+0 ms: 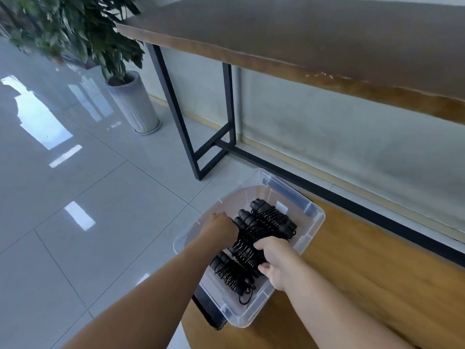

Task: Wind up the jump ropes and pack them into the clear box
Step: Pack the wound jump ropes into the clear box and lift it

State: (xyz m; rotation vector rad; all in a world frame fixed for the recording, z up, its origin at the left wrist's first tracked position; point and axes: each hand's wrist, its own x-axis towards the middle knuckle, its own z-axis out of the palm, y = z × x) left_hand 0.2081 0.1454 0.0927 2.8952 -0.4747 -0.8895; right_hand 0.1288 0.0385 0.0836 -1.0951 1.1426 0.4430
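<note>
A clear plastic box (313,224) sits on the left end of a low wooden bench. Inside it lie three black jump ropes, each wound round its handles. The far bundle (273,216) lies near the back wall, the near bundle (230,273) near the front. Both my hands are down in the box on the middle bundle (247,244). My left hand (221,226) grips its far-left end, fingers hidden behind the handles. My right hand (275,258) grips its near-right end, thumb and fingers curled round it.
The wooden bench (364,285) runs off to the right under a tall wooden table (302,34) with black metal legs (176,109). A potted plant in a grey pot (134,104) stands on the glossy tiled floor at the left.
</note>
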